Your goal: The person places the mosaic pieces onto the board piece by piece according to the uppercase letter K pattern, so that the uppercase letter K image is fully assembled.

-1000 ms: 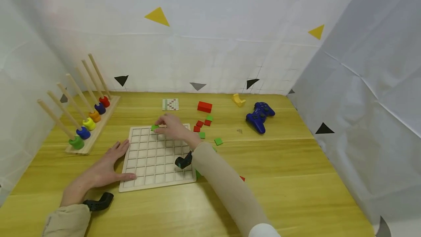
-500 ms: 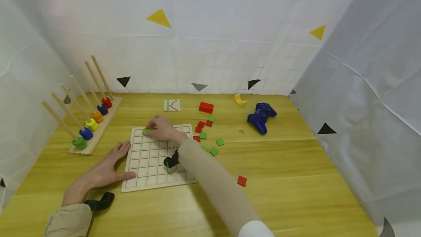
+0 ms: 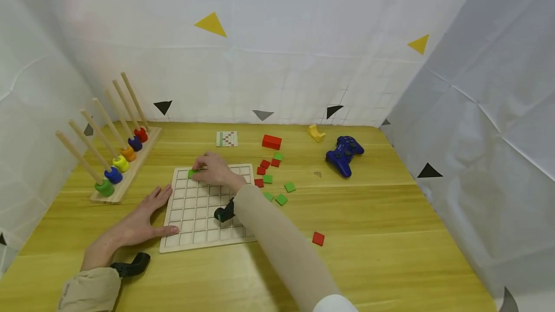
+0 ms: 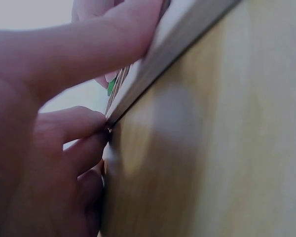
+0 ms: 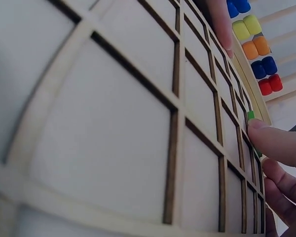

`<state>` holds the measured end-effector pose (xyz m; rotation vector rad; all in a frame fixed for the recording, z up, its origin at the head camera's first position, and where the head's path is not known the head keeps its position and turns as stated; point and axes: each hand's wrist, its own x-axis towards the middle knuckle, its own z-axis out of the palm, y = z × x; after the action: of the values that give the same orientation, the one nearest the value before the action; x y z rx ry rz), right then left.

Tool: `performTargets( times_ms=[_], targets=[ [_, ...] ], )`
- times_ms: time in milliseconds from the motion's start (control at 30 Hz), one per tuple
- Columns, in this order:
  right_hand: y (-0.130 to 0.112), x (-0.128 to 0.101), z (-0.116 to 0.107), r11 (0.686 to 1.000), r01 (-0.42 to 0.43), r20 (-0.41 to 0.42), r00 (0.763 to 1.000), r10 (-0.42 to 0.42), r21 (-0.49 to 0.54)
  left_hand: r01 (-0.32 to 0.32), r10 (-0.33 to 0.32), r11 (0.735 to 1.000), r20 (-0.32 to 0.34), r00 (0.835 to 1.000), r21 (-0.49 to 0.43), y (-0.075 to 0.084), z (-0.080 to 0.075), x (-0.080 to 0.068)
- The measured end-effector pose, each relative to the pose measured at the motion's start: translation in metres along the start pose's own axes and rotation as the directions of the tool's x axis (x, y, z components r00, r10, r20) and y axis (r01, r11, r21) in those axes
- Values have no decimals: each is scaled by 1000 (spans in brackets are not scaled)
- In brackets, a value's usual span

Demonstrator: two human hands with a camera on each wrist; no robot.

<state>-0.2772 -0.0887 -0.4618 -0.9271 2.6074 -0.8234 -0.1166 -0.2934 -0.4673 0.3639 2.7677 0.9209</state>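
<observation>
Green square tile (image 3: pixel 192 173) — right hand (image 3: pixel 215 170) grip pinches it over the wooden grid board (image 3: pixel 204 225); left hand (image 3: pixel 143 223) flat.

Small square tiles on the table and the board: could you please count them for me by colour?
Green tiles: 6, one of them at the right hand on the board
Red tiles: 4
Total: 10

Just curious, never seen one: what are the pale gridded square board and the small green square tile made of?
The pale gridded square board looks like unpainted light wood: matt, darker cut lines. The small green square tile looks like painted wood or plastic; hard to tell.
</observation>
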Motion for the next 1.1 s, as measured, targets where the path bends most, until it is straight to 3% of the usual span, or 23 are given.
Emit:
performTargets(
  times_ms=[833, 1100],
  targets=[
    [3, 2, 3, 986, -21, -31, 999, 27, 165, 13, -13, 1000, 12, 1000, 5, 2, -2, 1],
    [6, -1, -1, 979, -19, 21, 1000, 14, 203, 8, -8, 1000, 14, 1000, 7, 0, 0, 2]
  ],
)
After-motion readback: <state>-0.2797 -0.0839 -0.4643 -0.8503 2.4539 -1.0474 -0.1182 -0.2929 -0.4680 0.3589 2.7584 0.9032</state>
